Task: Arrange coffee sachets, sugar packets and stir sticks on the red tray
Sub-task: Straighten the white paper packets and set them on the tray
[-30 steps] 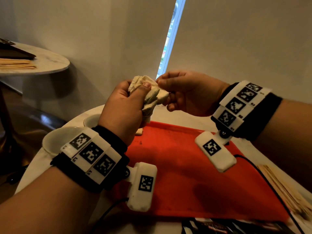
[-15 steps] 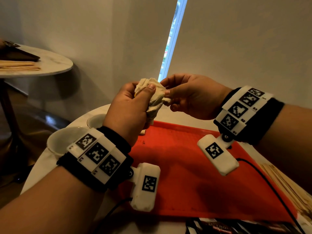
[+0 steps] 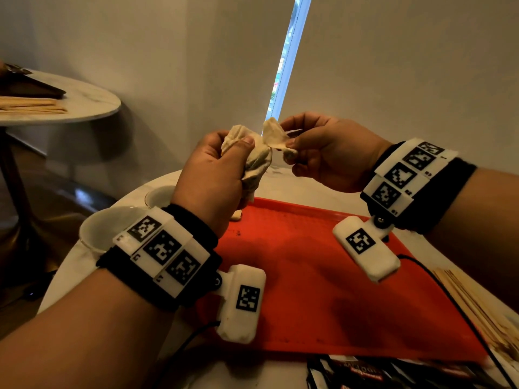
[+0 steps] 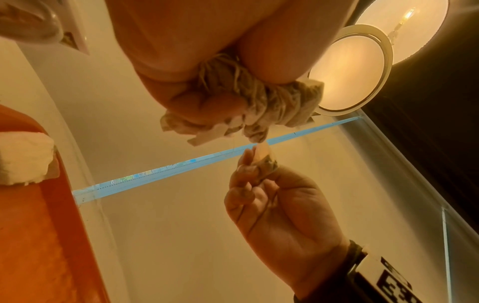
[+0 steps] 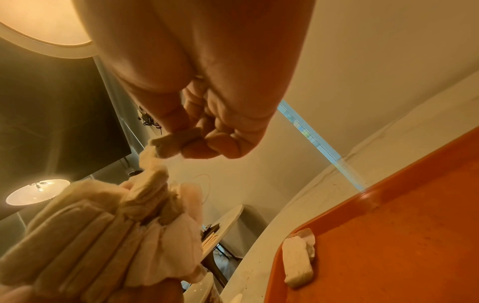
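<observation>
A crumpled bundle of beige coffee sachets [image 3: 254,161] is gripped in my left hand [image 3: 236,141], held above the far left of the red tray [image 3: 323,276]. My right hand [image 3: 286,134] pinches one sachet [image 3: 273,133] by its edge, just right of the bundle. The left wrist view shows the bundle [image 4: 259,102] apart from the pinched sachet [image 4: 267,164], joined only by thin threads. The right wrist view shows the pinched sachet [image 5: 178,141] above the bundle [image 5: 103,235]. One more sachet [image 5: 296,264] lies in the tray's far left corner [image 3: 236,216].
Two white cups [image 3: 112,226] [image 3: 160,195] stand left of the tray on the round marble table. Wooden stir sticks [image 3: 477,304] lie to the right of the tray. Dark packets [image 3: 365,372] lie at the front edge. A second round table [image 3: 84,105] stands at the far left.
My right hand has drawn one sachet out of the bundle and a little to the right. My left hand keeps its grip on the bundle.
</observation>
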Demonstrator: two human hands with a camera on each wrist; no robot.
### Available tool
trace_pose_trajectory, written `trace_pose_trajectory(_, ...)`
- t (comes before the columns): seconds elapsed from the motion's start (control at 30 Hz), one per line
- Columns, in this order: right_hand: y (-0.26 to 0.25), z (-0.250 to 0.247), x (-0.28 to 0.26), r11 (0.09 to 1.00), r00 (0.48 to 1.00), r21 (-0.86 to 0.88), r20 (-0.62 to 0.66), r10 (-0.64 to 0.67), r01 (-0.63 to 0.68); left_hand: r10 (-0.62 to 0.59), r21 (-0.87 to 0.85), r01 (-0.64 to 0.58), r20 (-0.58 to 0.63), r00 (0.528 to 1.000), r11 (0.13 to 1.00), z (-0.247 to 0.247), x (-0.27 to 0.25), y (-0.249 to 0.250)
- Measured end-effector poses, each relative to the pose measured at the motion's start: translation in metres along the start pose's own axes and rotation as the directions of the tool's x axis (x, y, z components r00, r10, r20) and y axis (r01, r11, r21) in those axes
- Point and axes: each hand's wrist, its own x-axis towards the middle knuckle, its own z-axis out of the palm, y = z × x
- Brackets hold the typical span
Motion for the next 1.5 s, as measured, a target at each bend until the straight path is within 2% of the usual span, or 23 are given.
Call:
trace_pose_trajectory(0.13, 0.005, -0.005, 0.007, 0.998, 0.991, -0.057, -0.130, 0.004, -0.012, 0.048, -0.050, -0.053, -0.089, 0.995, 0.997, -0.001, 0.003, 0.002)
trace_pose_trajectory(0.27, 0.023, -0.008, 0.014, 0.965, 0.962, -0.220, -0.259, 0.084, -0.143, 0.132, -0.134, -0.160, -0.199, 0.971, 0.978, -0.002, 0.006, 0.006)
trace_pose_trajectory(0.4, 0.051, 0.002, 0.024, 0.914, 0.945, -0.244, -0.137, 0.298, -0.324, 0.148, -0.154, -0.184, -0.220, 0.964, 0.971, -0.005, 0.007, 0.010)
trace_pose_trajectory(0.47, 0.060, 0.006, 0.030, 0.867, 0.941, -0.365, -0.117, 0.319, -0.339, 0.142, -0.152, -0.177, -0.218, 0.966, 0.972, -0.006, 0.008, 0.009)
trace_pose_trajectory(0.53, 0.060, 0.022, 0.027, 0.778, 0.922, -0.501, -0.136, 0.362, -0.379, 0.138, -0.145, -0.171, -0.212, 0.967, 0.975, -0.006, 0.009, 0.009)
trace_pose_trajectory(0.57, 0.065, 0.026, 0.028, 0.714, 0.921, -0.600, -0.108, 0.375, -0.361, 0.136, -0.144, -0.169, -0.209, 0.968, 0.975, -0.007, 0.009, 0.008)
trace_pose_trajectory(0.63, 0.072, 0.031, 0.035, 0.716, 0.918, -0.615, -0.035, 0.395, -0.332, 0.136, -0.139, -0.166, -0.204, 0.970, 0.976, -0.007, 0.009, 0.008)
trace_pose_trajectory(0.7, 0.077, 0.041, 0.041, 0.679, 0.937, -0.690, 0.006, 0.349, -0.249, 0.136, -0.137, -0.166, -0.202, 0.970, 0.977, -0.007, 0.009, 0.007)
trace_pose_trajectory(0.73, 0.077, 0.047, 0.042, 0.689, 0.934, -0.683, 0.028, 0.357, -0.243, 0.137, -0.144, -0.167, -0.202, 0.970, 0.975, -0.008, 0.010, 0.007)
trace_pose_trajectory(0.83, 0.083, 0.053, 0.044, 0.770, 0.920, -0.543, -0.011, 0.392, -0.334, 0.133, -0.151, -0.165, -0.205, 0.970, 0.975, -0.009, 0.010, 0.007)
trace_pose_trajectory(1.13, 0.092, 0.050, 0.049, 0.783, 0.934, -0.535, -0.032, 0.356, -0.317, 0.129, -0.135, -0.158, -0.201, 0.971, 0.978, -0.009, 0.012, 0.006)
trace_pose_trajectory(1.27, 0.085, 0.048, 0.049, 0.700, 0.959, -0.683, 0.000, 0.282, -0.206, 0.116, -0.154, -0.146, -0.184, 0.976, 0.977, -0.009, 0.011, 0.006)
trace_pose_trajectory(1.4, 0.082, 0.057, 0.041, 0.590, 0.941, -0.804, 0.136, 0.309, -0.077, 0.108, -0.177, -0.142, -0.190, 0.976, 0.974, -0.008, 0.010, 0.007)
trace_pose_trajectory(1.5, 0.085, 0.061, 0.041, 0.553, 0.935, -0.831, 0.150, 0.322, -0.057, 0.101, -0.170, -0.134, -0.193, 0.976, 0.976, -0.008, 0.010, 0.006)
